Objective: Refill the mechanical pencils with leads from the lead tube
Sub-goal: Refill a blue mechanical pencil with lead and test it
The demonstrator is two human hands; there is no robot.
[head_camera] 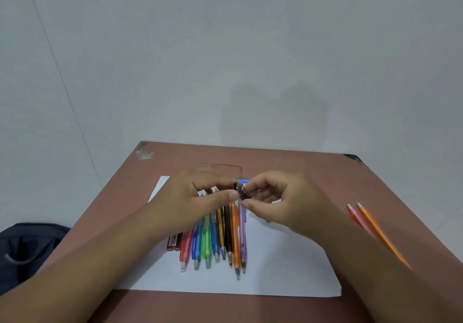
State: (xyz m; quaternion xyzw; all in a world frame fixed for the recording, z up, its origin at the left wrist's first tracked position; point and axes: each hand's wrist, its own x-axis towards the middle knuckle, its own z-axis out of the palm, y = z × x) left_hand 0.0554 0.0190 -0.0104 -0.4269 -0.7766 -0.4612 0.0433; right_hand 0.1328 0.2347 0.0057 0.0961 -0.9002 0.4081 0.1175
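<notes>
At frame centre, the left hand point(200, 195) and right hand point(273, 197) both pinch a small dark lead tube point(241, 192) (details blurred) above a row of coloured mechanical pencils point(215, 237) on white paper point(288, 267). Two more pencils point(368, 225) lie at right.

Both forearms bare, no sleeves or jewellery visible.

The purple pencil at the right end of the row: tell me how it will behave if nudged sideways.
The purple pencil looks round and slim, so it would probably roll on the smooth white paper. The orange pencil lies right beside it and would likely stop a leftward roll. The thin translucent plastic suggests it is light and stiff.
</notes>
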